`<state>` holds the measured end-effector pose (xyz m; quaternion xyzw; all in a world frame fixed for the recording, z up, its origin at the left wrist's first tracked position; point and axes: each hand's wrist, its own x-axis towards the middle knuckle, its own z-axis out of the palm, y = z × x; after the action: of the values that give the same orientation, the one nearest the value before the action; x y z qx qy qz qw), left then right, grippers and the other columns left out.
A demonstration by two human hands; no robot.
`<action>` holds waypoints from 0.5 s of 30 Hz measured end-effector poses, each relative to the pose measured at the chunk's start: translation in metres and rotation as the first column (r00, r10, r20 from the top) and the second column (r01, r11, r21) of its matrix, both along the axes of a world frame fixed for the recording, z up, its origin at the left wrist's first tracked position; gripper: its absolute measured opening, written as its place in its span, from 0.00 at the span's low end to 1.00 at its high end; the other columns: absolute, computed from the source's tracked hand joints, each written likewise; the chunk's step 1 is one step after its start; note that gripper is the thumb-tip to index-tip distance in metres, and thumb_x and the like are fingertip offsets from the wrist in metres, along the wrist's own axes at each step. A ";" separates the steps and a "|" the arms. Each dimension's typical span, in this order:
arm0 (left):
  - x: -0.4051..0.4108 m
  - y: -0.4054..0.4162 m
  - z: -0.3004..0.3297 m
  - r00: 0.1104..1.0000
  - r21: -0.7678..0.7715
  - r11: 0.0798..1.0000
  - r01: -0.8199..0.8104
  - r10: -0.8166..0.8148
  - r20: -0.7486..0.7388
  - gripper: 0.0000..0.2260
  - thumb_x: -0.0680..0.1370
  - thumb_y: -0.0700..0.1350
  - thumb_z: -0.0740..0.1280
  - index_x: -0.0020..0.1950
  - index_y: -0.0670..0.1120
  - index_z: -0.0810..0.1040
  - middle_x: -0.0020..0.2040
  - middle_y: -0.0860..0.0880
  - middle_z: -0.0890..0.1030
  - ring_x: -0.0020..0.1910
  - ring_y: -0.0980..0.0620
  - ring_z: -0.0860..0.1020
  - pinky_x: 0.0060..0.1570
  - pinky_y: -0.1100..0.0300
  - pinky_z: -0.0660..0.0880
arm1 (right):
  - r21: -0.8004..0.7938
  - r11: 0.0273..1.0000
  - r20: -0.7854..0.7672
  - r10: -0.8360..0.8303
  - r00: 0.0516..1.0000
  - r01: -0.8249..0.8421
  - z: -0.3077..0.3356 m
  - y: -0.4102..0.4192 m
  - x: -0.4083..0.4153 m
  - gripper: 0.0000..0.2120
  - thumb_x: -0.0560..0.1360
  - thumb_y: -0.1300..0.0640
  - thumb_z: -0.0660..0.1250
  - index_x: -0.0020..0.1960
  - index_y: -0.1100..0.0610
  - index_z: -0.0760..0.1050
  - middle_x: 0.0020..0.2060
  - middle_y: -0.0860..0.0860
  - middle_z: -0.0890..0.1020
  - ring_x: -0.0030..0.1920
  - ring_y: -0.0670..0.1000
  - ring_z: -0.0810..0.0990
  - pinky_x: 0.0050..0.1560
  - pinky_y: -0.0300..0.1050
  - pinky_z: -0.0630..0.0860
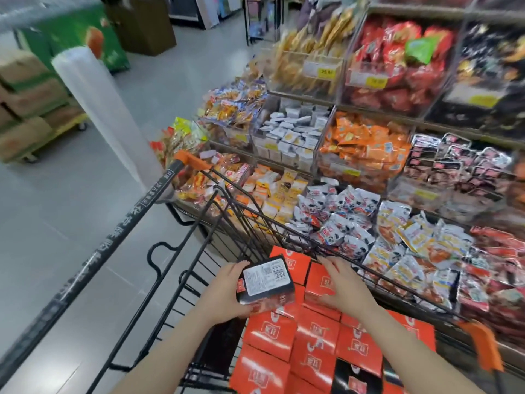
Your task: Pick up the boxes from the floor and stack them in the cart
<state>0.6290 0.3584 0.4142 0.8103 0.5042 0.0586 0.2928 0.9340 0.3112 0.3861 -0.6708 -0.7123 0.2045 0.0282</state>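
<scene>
The left hand (227, 291) holds a box (265, 281) over the wire cart (199, 251), its fingers curled around the box's left and lower edges with the thumb at the upper left corner. The box is turned so that its black underside with a white printed label faces up; an orange strip shows along its left end and part of a printed side along its lower edge. Its long axis runs from lower left to upper right, tilted a little, with the right end lifted toward the shelf side of the cart. It sits just above the stacked boxes (312, 351) and partly overlaps them.

The right hand (345, 285) lies flat with fingers straight and slightly spread, pressing on the top of an orange box in the stack, just right of the held box. The stacked boxes are orange with white logos, laid in rows filling the cart's right half; one black box side shows near the bottom edge.

The cart's handle (113, 245) is black with orange end caps and runs diagonally at left. Beside the cart, a tiered shelf (369, 115) carries bins of packaged snacks. A roll of clear plastic (99, 109) stands at left, with cardboard cartons (25, 109) on a trolley behind it.
</scene>
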 end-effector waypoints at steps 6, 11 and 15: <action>0.046 0.008 0.030 0.974 0.081 0.971 0.224 -0.222 -0.032 0.42 0.66 0.61 0.71 0.75 0.51 0.57 0.67 0.51 0.66 0.68 0.53 0.62 0.65 0.58 0.66 | 0.031 0.984 -0.029 0.175 0.984 -0.174 0.066 0.005 -0.025 0.54 0.61 0.35 0.74 0.77 0.47 0.48 0.75 0.48 0.56 0.74 0.50 0.55 0.73 0.47 0.58; 0.086 -0.001 0.050 0.941 0.138 0.948 0.288 -0.307 0.140 0.47 0.66 0.60 0.74 0.77 0.51 0.52 0.73 0.52 0.56 0.74 0.54 0.53 0.69 0.62 0.58 | -0.029 1.000 -0.004 0.003 1.000 -0.003 0.092 -0.024 -0.014 0.51 0.63 0.45 0.75 0.77 0.54 0.50 0.72 0.52 0.62 0.71 0.54 0.61 0.69 0.49 0.65; 0.095 0.002 0.053 0.946 0.113 0.967 0.230 -0.250 0.208 0.57 0.61 0.63 0.77 0.78 0.51 0.44 0.76 0.56 0.45 0.74 0.61 0.42 0.71 0.60 0.52 | -0.023 0.968 -0.262 -0.248 0.933 0.251 0.110 -0.066 0.024 0.49 0.63 0.52 0.76 0.76 0.51 0.52 0.71 0.48 0.63 0.67 0.50 0.68 0.59 0.42 0.70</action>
<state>0.7243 0.3606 0.4668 0.8662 0.3632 0.1340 0.3160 0.9580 0.2452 0.4961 -0.7225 -0.6125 0.2826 0.1516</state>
